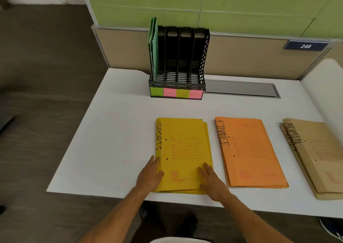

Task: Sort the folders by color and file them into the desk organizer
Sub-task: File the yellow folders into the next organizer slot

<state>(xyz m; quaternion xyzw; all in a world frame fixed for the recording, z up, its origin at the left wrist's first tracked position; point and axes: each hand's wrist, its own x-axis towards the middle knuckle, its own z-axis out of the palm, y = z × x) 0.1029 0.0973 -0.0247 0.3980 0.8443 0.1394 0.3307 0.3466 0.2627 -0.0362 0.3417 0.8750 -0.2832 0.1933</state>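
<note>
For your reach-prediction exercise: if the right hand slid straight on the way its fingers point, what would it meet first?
The right hand lies flat on the yellow SPORTS folder, fingers pointing up and slightly left. It would only cross more folder, then bare table, probably then the black desk organizer.

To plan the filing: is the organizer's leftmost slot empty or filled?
Filled. Green folders stand upright in the leftmost slot of the desk organizer; the other three slots show only bare black mesh.

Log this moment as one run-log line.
green folders filed, leftmost slot of organizer | left hand, right hand flat on yellow stack | orange stack, brown stack untouched
</note>
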